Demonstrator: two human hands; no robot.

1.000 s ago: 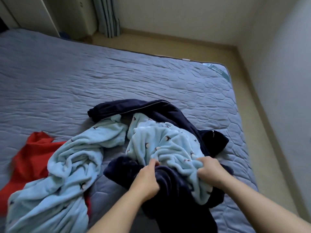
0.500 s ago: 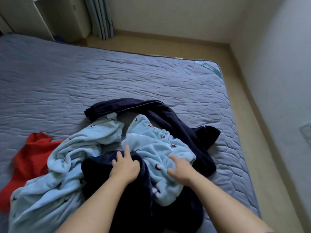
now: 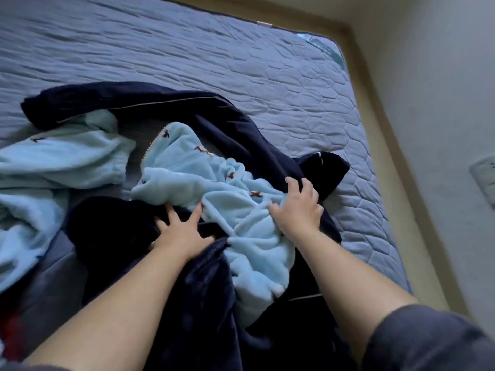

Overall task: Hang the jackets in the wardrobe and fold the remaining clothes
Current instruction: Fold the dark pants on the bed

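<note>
Pressing with spread fingers, the left hand point(image 3: 182, 232) rests on a dark navy fleece garment point(image 3: 203, 303) on the quilted grey-blue mattress point(image 3: 241, 57). The right hand point(image 3: 297, 210) clutches a pale blue fleece garment point(image 3: 187, 180) atop it. The mattress's teal corner label point(image 3: 325, 49) is unreadable.

Both bare forearms reach forward; left hand point(image 3: 182, 234) presses flat, fingers splayed, right hand point(image 3: 297, 210) claws curled fingers into the blue fleece point(image 3: 187, 180)

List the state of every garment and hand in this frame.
navy garment, unfolded, sprawled on the mattress.
blue fleece piece, crumpled atop the navy garment.
second fleece piece, crumpled, far left.
left hand, fingers spread, pressing navy garment.
right hand, fingers curled, bunching blue fleece piece.
</note>
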